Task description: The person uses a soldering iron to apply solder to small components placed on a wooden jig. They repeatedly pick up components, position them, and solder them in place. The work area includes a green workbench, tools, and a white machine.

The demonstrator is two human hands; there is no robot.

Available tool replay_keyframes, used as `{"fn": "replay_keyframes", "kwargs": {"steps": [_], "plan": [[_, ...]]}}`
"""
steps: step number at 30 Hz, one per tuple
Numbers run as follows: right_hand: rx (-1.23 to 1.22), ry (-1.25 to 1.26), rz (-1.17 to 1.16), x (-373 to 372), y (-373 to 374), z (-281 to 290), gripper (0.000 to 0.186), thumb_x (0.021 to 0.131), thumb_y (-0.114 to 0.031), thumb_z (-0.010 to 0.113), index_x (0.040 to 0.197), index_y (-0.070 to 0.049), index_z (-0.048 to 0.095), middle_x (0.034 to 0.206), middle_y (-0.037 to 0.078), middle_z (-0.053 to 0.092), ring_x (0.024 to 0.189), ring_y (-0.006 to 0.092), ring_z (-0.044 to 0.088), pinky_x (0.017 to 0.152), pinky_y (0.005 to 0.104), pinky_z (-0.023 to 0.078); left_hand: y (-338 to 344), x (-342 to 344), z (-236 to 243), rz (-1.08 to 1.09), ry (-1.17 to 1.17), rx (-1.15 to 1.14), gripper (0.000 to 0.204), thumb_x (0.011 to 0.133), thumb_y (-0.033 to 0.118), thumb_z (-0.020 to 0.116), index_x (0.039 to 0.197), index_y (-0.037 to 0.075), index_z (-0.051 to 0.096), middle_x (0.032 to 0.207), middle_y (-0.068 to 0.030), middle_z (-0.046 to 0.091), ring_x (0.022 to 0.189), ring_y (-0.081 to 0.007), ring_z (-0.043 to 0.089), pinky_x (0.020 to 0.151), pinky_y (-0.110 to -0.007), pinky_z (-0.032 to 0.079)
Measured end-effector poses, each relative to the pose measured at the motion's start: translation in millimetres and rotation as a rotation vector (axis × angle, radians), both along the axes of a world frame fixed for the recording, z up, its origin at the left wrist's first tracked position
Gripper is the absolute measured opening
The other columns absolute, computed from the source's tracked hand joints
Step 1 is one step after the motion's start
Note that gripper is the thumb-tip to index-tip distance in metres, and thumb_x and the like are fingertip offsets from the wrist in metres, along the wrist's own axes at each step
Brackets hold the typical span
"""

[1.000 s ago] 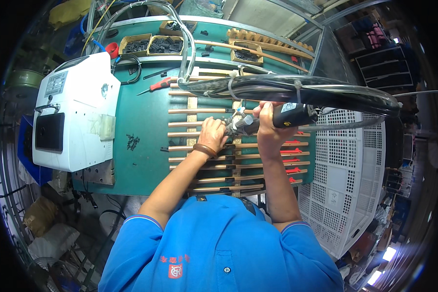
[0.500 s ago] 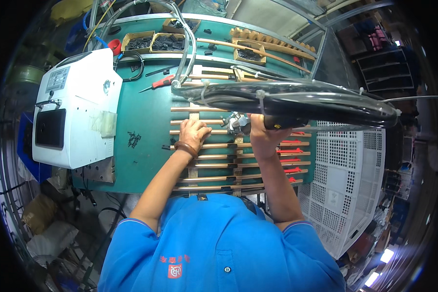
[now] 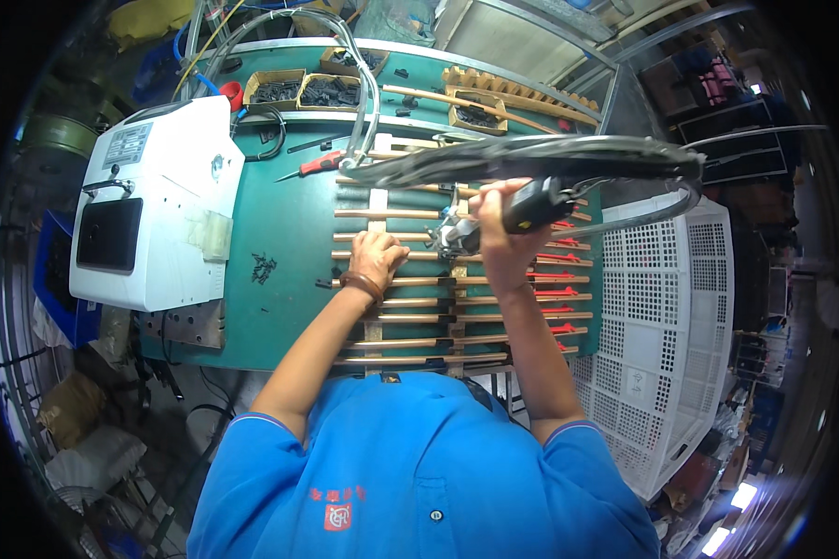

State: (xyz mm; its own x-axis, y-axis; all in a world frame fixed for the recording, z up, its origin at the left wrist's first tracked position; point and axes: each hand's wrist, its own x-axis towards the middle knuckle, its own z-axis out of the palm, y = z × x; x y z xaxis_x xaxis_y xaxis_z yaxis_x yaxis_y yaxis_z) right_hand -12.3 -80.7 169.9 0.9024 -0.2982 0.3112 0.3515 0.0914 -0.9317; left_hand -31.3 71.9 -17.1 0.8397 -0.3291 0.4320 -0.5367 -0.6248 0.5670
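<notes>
Copper-coloured tubes (image 3: pixel 382 318) lie in parallel rows across wooden strips, with black pieces near their middles and red pieces toward their right ends. My left hand (image 3: pixel 378 258) curls over one of the upper tubes, its fingertips bent down around it. My right hand (image 3: pixel 508 244) is wrapped round a hand-held power tool (image 3: pixel 540 203) with a black body and a silver metal nose. That nose (image 3: pixel 455 233) sits at the middle of the tubes, just right of my left hand; whether it touches one I cannot tell. A thick cable bundle (image 3: pixel 531 160) passes above the tool.
A white machine (image 3: pixel 149 205) stands at the left. A red-handled screwdriver (image 3: pixel 321 162) and small black bits (image 3: pixel 264 268) lie on the green table (image 3: pixel 289 219). Cardboard boxes (image 3: pixel 276 90) of black parts stand at the back. At the right is a white perforated crate (image 3: pixel 639 345).
My right hand and the tool have tilted and shifted, bringing the tool's black body into view above the hand. The cable bundle has swung upward and left. My left hand stays over the tubes.
</notes>
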Motion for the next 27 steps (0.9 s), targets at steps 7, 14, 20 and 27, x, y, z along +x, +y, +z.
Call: {"fn": "replay_keyframes", "kwargs": {"steps": [7,14,20,27], "plan": [[-0.077,-0.041,-0.137,-16.0,-28.4,58.7,0.022,0.083,0.007,0.051,0.103,-0.002,0.048,0.08,0.01,0.06,0.064,0.0166,0.062,0.056,0.0279,0.051,-18.2,-30.0,28.8,-0.119,0.007,-0.085,0.029,0.07,0.007,0.069,0.098,0.013,0.063,0.099,-0.0032,0.062,0.089,-0.0254,0.058,0.084,-0.04,0.043],[-0.02,-0.028,-0.181,-38.5,-25.2,48.4,0.023,0.082,0.007,0.052,0.103,-0.002,0.048,0.079,0.009,0.058,0.061,0.0147,0.057,0.057,0.0276,0.05,-49.7,-34.4,6.4,-0.183,0.454,0.085,0.019,0.079,0.022,0.067,0.096,0.014,0.065,0.095,-0.0058,0.062,0.082,-0.0291,0.062,0.071,-0.039,0.051],[-0.065,-0.082,-0.196,-40.9,-20.7,28.6,0.024,0.083,0.008,0.051,0.104,-0.002,0.047,0.081,0.009,0.058,0.063,0.0138,0.058,0.058,0.0283,0.051,-50.7,-33.4,4.0,-0.177,0.396,0.041,0.017,0.078,0.026,0.069,0.089,0.014,0.063,0.086,-0.0044,0.06,0.076,-0.0285,0.062,0.063,-0.04,0.051],[-0.089,-0.102,-0.164,-40.2,-17.5,11.3,0.023,0.082,0.011,0.05,0.101,-0.001,0.049,0.079,0.009,0.058,0.064,0.0131,0.057,0.059,0.0271,0.051,-51.8,-29.5,1.6,-0.213,0.389,0.063,0.018,0.077,0.023,0.069,0.088,0.013,0.059,0.088,-0.0057,0.059,0.075,-0.0309,0.062,0.062,-0.041,0.051]]}}
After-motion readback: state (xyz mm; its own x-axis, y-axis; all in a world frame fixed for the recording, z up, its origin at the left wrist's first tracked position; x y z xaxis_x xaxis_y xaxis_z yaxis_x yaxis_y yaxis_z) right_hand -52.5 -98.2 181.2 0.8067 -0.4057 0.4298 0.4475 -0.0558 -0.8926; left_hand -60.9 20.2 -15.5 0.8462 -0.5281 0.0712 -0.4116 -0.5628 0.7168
